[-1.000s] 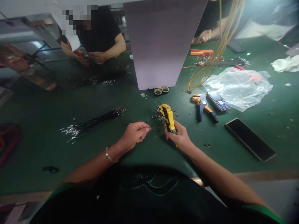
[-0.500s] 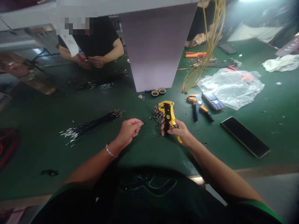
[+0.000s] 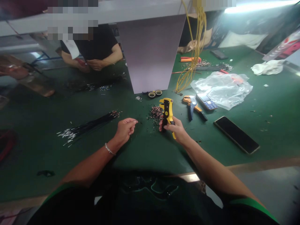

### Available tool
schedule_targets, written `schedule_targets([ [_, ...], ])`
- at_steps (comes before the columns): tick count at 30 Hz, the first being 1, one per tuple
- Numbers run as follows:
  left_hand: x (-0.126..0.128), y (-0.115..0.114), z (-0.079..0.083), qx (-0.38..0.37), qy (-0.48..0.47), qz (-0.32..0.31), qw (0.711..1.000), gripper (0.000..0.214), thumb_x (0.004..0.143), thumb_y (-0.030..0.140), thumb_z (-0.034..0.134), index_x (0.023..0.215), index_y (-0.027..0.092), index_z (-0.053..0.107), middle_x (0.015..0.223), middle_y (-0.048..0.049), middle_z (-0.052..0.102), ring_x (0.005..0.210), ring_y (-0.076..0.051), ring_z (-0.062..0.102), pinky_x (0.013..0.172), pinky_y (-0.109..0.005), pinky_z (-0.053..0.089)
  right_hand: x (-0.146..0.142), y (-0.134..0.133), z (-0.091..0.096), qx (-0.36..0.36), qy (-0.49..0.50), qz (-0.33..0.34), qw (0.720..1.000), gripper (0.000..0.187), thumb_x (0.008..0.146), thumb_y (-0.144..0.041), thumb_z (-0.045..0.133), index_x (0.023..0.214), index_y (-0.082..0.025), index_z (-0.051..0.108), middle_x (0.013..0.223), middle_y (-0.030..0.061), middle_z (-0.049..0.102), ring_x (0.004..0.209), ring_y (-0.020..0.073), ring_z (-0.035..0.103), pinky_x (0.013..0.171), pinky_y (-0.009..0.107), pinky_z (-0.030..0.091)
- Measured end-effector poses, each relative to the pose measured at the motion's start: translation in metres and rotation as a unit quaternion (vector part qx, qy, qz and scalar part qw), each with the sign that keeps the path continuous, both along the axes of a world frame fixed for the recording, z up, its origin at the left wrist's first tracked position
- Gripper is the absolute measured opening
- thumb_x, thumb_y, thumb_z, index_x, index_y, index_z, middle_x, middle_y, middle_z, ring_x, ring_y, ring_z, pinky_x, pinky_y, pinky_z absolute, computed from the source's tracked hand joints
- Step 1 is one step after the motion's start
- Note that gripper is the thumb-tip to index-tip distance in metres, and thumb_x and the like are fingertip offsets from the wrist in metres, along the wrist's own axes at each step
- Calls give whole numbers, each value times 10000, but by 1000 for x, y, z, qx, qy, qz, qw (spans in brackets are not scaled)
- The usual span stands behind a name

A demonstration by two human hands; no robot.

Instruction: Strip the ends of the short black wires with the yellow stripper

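My right hand [image 3: 176, 129] is wrapped round the handles of a yellow and black wire stripper [image 3: 167, 111], whose head points away from me. A short distance to the left, my left hand [image 3: 125, 128] is closed in a pinch, with the dark tip of a thin black wire [image 3: 139, 122] just showing past the fingertips. The rest of that wire is hard to make out. Beside the stripper's head lies a heap of small copper and black wire scraps [image 3: 155, 112]. A bundle of black wires [image 3: 90, 125] with bared ends rests left of my left hand.
Right of the stripper lie a second wire stripper [image 3: 193, 107], a keypad phone [image 3: 207, 101], a smartphone [image 3: 236, 134] and a plastic bag [image 3: 225, 90]. Tape rolls [image 3: 155, 93] sit below an upright panel [image 3: 151, 56]. Yellow cables [image 3: 187, 75] hang nearby. Co-workers' hands [image 3: 96, 64] are across the table.
The view has shifted slightly, so most things appear further left. My right hand and the stripper have moved a little off the scrap heap, showing more of it. Both grips stay the same.
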State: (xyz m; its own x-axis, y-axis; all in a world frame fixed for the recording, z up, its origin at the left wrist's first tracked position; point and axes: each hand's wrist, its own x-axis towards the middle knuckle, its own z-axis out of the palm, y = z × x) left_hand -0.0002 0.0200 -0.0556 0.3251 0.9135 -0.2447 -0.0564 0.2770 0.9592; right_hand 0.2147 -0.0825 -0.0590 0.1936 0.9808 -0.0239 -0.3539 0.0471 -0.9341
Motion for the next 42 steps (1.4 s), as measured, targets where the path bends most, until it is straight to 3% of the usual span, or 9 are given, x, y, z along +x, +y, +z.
schedule_targets([
  [6,1,-4,-2,16,3,15,1000,189,627,249,724,709,100,641,429,52,452,351,-25,290,341,-168,152,-6,-2,-4,7,-70,14,997,414,619,-187,638,1026,-176,570,838,7,625,682,163,599,661,327,486],
  [10,1,-4,-5,16,10,27,999,189,616,249,720,707,104,639,421,57,446,342,-24,283,340,-167,143,-16,-7,-3,38,-218,34,975,391,665,-209,596,1053,-181,556,861,20,625,730,172,600,713,336,501],
  [12,1,-4,-6,17,11,31,999,188,612,250,717,705,108,637,412,61,440,335,-25,277,340,-170,136,-21,-11,-3,73,-324,36,943,436,666,-212,580,1100,-178,547,908,46,639,789,200,611,753,360,509],
  [16,1,-6,-4,18,17,39,999,197,598,261,716,707,116,640,429,54,475,337,-34,312,344,-175,161,-31,-19,-5,155,-499,40,852,532,658,-207,580,1184,-147,524,1045,121,635,917,258,613,813,393,511],
  [20,1,-8,2,21,32,44,998,225,573,265,745,712,113,654,461,43,524,378,-51,402,382,-176,267,-37,-23,-7,201,-582,79,784,572,666,-209,592,1228,-133,515,1084,143,639,942,268,605,843,398,506],
  [23,2,-8,4,25,39,39,998,226,585,278,744,706,109,656,422,62,478,365,-42,372,393,-173,266,-37,-22,-6,212,-616,102,752,558,669,-216,606,1216,-138,535,1106,140,646,982,281,592,878,418,486],
  [26,2,-7,2,28,44,34,998,218,611,292,728,714,113,657,414,67,465,355,-39,353,394,-174,249,-37,-20,-6,211,-627,114,741,539,662,-214,617,1192,-135,559,1085,136,654,964,281,589,868,420,484],
  [42,2,-10,-2,11,55,23,998,135,673,255,682,686,127,641,410,64,441,338,-44,307,382,-191,185,-40,-25,-6,197,-623,135,745,561,681,-191,600,1237,-164,533,1118,132,642,994,294,579,874,457,482],
])
